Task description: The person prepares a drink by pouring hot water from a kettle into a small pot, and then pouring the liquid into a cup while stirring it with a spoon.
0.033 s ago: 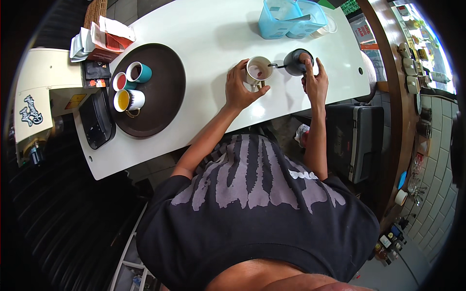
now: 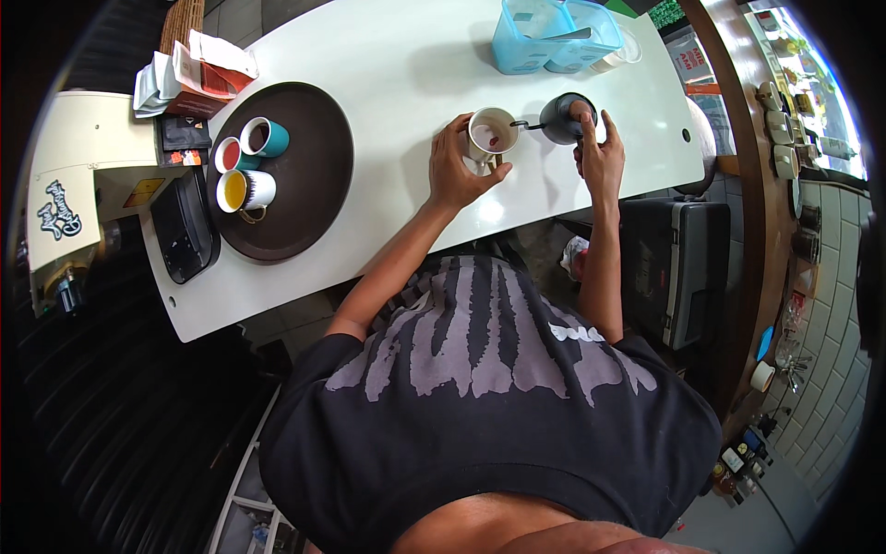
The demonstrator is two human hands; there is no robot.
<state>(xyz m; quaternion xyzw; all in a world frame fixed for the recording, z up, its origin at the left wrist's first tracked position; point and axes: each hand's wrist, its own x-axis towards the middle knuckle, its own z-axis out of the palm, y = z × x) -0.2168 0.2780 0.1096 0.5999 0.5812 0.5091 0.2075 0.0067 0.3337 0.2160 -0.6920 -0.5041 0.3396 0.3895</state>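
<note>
Toward the right end of the glossy white counter (image 2: 397, 102), between its front and far edges, sits a cream ceramic mug (image 2: 493, 138), the fingers (image 2: 446, 137) of the left hand (image 2: 454, 181) curled around it. The right hand (image 2: 602, 166) grips a rounded black kettle (image 2: 556, 122), whose thin spout (image 2: 529, 126) reaches the mug's rim; whether they touch is unclear. Steadying the mug, centring the spout and tilting slowly should limit spills. Near the counter's left end lies a round dark brown tray (image 2: 309, 175); white brick-shaped tiles (image 2: 831, 323) line the right-hand wall.
</note>
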